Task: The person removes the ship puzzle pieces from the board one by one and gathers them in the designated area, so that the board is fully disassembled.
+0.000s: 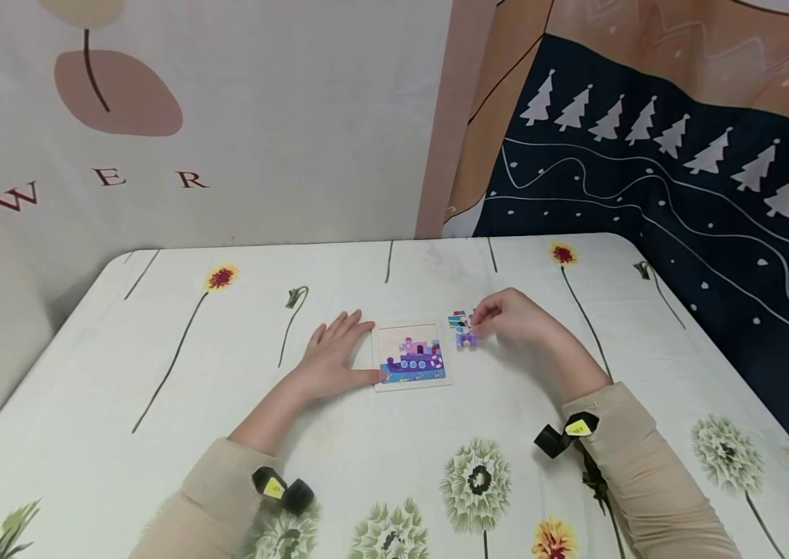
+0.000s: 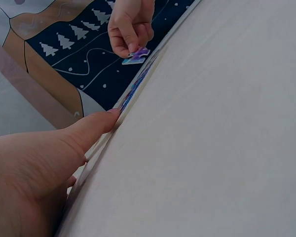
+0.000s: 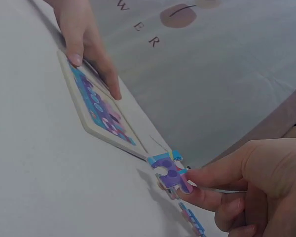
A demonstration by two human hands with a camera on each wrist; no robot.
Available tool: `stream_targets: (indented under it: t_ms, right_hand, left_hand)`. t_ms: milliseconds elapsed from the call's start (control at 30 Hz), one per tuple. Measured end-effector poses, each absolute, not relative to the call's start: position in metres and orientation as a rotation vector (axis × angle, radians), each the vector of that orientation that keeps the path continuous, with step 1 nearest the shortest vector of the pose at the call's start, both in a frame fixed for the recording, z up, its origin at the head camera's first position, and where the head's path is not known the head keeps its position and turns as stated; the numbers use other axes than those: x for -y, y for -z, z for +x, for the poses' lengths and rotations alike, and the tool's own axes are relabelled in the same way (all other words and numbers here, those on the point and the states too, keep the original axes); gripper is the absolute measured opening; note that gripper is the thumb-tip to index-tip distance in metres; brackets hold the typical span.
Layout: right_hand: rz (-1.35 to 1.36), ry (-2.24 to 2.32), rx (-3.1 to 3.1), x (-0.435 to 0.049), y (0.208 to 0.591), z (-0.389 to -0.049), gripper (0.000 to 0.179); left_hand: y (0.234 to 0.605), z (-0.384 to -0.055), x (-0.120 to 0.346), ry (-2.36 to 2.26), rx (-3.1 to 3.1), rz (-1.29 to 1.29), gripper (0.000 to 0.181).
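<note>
A shallow puzzle tray lies on the table with a partly assembled picture of a purple boat on blue water; its upper part shows bare board. My left hand rests at the tray's left side, fingers spread, with the thumb on the lower left corner and a fingertip at the upper left. To the right of the tray, my right hand pinches a purple and blue jigsaw piece between thumb and forefinger, raised over the table. Below it in the right wrist view are loose jigsaw pieces, partly hidden.
The table wears a white cloth printed with flowers. Behind it hangs a pale fabric backdrop, and at the right a dark blue one with white trees. Small black devices are strapped to both sleeves.
</note>
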State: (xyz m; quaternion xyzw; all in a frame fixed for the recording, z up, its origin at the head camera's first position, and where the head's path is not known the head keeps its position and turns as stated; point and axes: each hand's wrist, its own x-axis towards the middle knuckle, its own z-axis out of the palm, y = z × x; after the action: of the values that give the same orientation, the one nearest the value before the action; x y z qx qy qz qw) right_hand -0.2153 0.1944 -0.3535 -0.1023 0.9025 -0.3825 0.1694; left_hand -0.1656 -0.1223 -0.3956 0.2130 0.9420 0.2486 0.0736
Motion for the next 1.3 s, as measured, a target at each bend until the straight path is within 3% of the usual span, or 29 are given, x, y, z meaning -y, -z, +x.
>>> stream_targets:
  t_ms: [1300]
  right_hand:
    - [-0.342,0.678,-2.833,-0.180,0.361,-0.198,0.008]
  left_hand:
    - [0.398,-0.167,0.124,-0.763,-2.820,0.622,0.089]
